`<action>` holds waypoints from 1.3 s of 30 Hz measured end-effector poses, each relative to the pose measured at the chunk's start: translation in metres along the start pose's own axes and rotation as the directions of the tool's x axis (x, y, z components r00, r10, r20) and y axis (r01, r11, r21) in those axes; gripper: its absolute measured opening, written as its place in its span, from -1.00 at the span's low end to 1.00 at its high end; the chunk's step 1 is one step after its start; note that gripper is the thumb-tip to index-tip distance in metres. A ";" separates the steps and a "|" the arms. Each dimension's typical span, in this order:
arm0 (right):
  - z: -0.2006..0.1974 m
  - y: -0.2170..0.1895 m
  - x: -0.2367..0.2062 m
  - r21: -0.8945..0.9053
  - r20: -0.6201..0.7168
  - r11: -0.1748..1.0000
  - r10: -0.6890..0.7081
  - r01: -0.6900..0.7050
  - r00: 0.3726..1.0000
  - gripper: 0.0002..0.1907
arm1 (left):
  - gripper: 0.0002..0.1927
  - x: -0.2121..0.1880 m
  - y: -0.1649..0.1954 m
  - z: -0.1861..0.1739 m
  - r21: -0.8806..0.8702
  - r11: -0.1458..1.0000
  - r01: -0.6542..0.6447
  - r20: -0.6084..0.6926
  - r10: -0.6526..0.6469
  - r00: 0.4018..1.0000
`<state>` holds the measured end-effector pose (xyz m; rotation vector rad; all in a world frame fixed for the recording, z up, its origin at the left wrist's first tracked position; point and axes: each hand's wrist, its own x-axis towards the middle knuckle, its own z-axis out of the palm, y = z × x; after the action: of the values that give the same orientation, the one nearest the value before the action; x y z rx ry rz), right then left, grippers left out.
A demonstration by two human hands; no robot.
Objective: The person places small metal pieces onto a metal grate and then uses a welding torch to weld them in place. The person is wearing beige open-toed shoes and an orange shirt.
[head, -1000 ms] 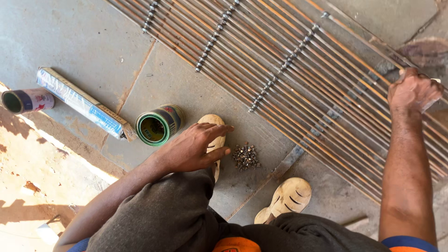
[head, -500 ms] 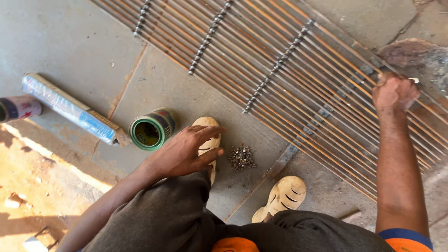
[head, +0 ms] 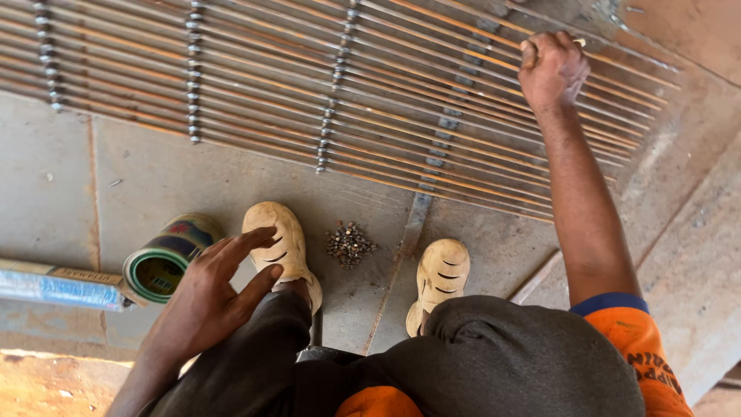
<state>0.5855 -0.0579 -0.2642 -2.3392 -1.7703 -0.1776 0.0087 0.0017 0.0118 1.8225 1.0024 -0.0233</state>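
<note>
Grey concrete floor [head: 154, 170] with cracks and joints, mat of thin rusty rods [head: 401, 85] lying across its far side, small heap of dark nails [head: 349, 244] between two tan shoes, tin can [head: 171, 256] on its side, blue-wrapped roll [head: 58, 284] just beside it

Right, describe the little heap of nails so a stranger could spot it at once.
Start at the wide mat of thin rods laid across the concrete floor. Just below its near edge stand two tan shoes, and the nails lie between them, nearer the one by the left hand. It is the only loose, dark pile of tiny pieces there.
</note>
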 end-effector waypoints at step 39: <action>0.000 -0.003 -0.073 0.057 0.171 0.998 -0.008 -0.002 0.985 -0.89 | -0.50 0.004 0.006 0.003 -0.001 0.999 -0.040 0.019 0.040 0.999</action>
<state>0.5625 -0.1249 -0.2800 -2.3745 -1.8287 0.0756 0.0169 0.0008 0.0128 1.8382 0.9525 -0.0165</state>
